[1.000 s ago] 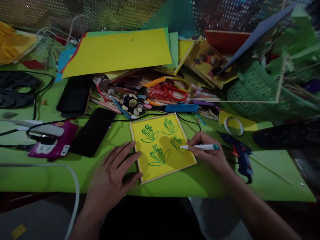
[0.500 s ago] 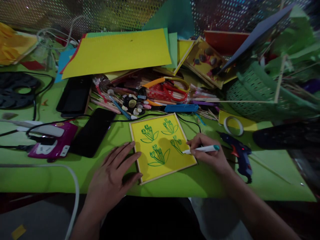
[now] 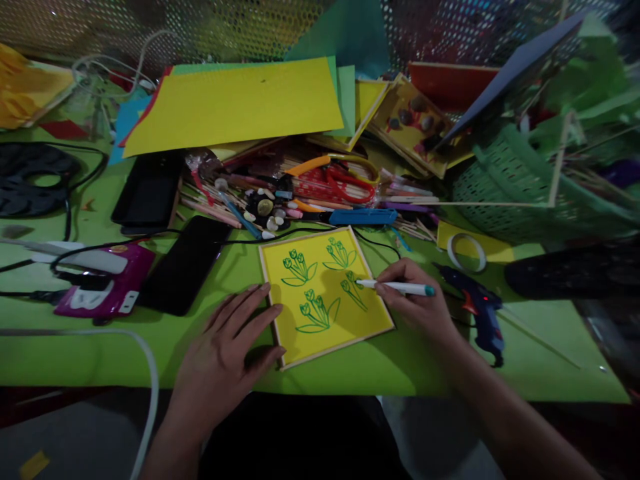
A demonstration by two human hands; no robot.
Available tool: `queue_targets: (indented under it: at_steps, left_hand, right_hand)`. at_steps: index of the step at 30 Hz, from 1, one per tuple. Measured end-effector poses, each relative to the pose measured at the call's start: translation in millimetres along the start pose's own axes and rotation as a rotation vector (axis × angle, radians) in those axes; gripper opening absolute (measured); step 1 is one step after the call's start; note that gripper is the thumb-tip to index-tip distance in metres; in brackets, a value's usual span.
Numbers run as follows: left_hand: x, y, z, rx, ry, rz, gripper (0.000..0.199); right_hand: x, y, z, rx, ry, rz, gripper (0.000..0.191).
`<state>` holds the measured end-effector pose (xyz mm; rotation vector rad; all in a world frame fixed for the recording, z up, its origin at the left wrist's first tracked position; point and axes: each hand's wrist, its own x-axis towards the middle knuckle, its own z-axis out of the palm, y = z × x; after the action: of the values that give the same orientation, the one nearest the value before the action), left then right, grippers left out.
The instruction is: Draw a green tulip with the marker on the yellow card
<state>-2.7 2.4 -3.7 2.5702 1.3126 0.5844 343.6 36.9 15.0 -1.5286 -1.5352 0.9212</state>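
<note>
From far away, I have my right hand (image 3: 423,307) curled almost shut, with the thumb and fingers pinching the white pen (image 3: 400,287) near its tip. My left hand (image 3: 220,353) is open, with its fingers spread and nothing held in it, and its fingertips rest on the left side of the yellow board (image 3: 345,327). The board lies flat on the green table (image 3: 350,380), right in front of me and between my two hands. The pen tip is at the small flower bunch (image 3: 345,287) by the right side, but I can't tell if it is touching. That bunch has flower heads and stems but no big leaves, and the other three have leaves, so I think it is only part done. To draw it well, I should press softly, go slow on the little curves and make each stem start right under its flower. The left hand should push down just enough to stop the board sliding. I should lift the pen between lines and hold my right hand off the green lines, because wet ink could smudge
</note>
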Motion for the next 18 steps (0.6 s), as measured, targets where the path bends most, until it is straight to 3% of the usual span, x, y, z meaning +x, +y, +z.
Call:
queue_targets:
  at_steps: [18]
  left_hand:
    - [0.0, -0.1, 0.1, -0.008, 0.005, -0.019, 0.048]
  right_hand:
    - [0.7, -4.2, 0.3, -0.049, -0.018, 0.009, 0.011]
